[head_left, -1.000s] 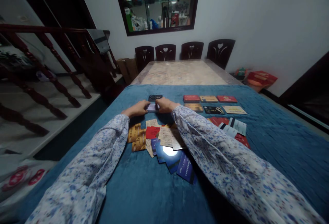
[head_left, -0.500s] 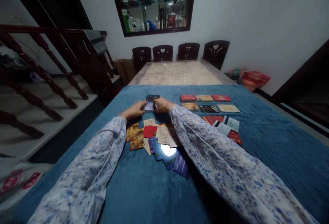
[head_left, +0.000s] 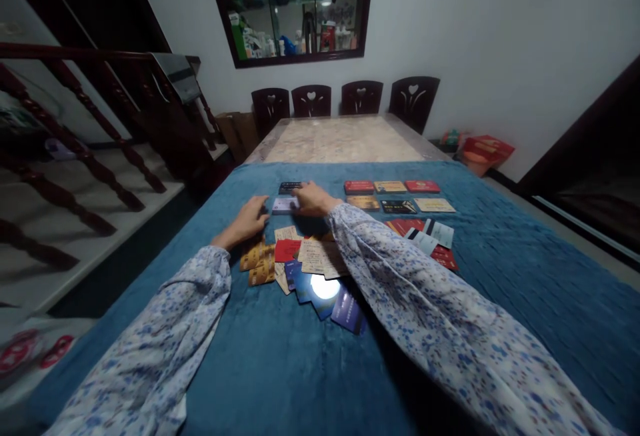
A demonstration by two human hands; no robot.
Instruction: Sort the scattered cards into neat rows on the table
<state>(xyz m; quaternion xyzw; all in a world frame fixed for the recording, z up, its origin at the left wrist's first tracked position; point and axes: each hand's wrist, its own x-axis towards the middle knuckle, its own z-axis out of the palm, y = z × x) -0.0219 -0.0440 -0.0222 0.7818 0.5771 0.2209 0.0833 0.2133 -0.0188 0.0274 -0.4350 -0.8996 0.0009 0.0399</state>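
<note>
A pale lilac card [head_left: 284, 205] lies on the blue cloth [head_left: 500, 269] just below a dark card [head_left: 289, 187]. My right hand [head_left: 313, 200] rests with its fingers on the lilac card's right edge, pressed flat against it. My left hand [head_left: 249, 221] lies a little to the left of that card, fingers loosely spread on the cloth, holding nothing. Between my sleeves sits a loose heap of cards [head_left: 306, 269] in gold, red, cream and blue.
Two neat rows of cards [head_left: 398, 196] lie to the right, with a small overlapping pile of red and white cards [head_left: 425, 241] below them. Beyond the cloth is the bare marble tabletop [head_left: 345, 139] and several dark chairs [head_left: 361, 97]. A wooden stair railing [head_left: 75, 123] stands left.
My left hand has drawn back from the lilac card toward me and to the left. My right hand stays on the card.
</note>
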